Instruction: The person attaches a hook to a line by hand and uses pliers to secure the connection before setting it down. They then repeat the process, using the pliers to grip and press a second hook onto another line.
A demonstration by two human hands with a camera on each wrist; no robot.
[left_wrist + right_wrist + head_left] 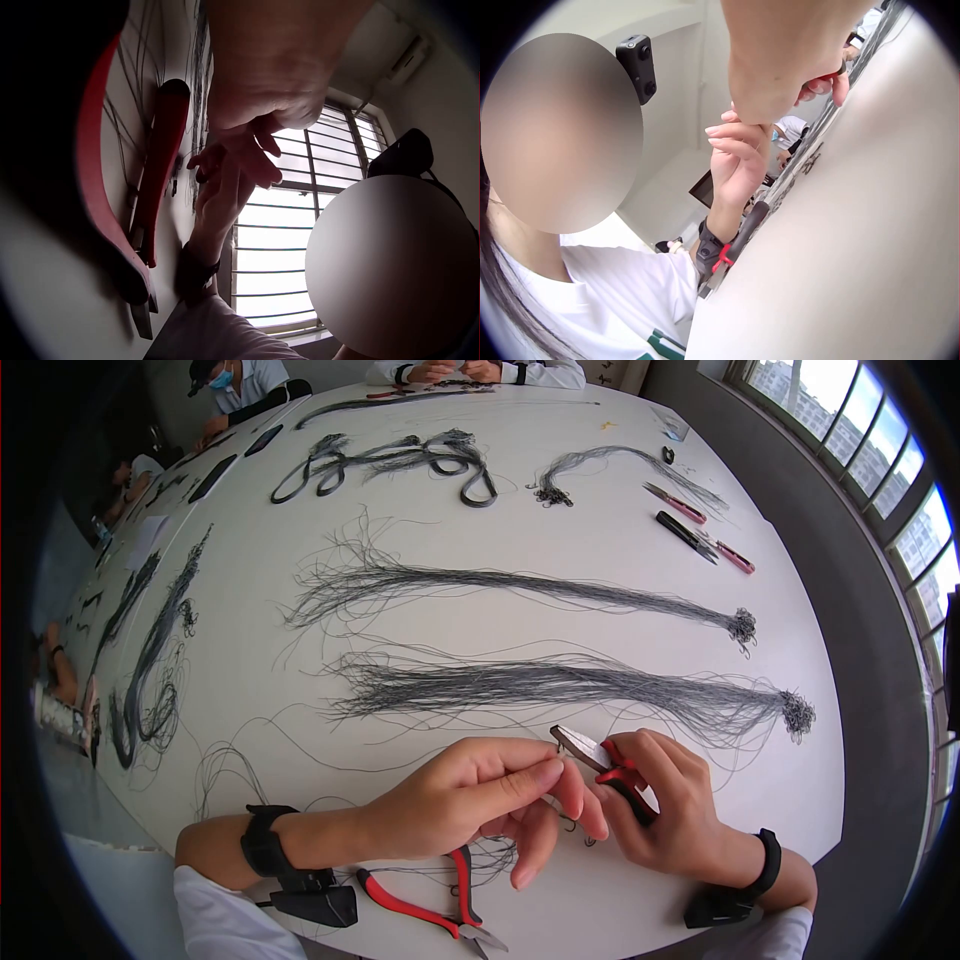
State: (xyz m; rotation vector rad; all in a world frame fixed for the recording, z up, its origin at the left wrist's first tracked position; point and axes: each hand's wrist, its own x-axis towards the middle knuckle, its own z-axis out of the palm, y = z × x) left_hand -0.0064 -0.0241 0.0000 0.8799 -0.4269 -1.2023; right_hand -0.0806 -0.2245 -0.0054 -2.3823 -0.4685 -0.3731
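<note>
I'm working right at the near edge of the white table [640, 560], with little bare surface around my hands. My right hand [672, 800] is wrapped around red-handled pliers [606, 762], their tip pointing left. My left hand [480, 792] pinches a small hook [577, 823] just beside it. A second pair of pliers [440, 905] lies under my left wrist. Wire bundles [560, 685] stretch across further out; windows on the right.

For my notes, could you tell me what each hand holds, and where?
Right hand grips red-handled pliers by the handles; left hand pinches something small, too hidden to identify.
</note>
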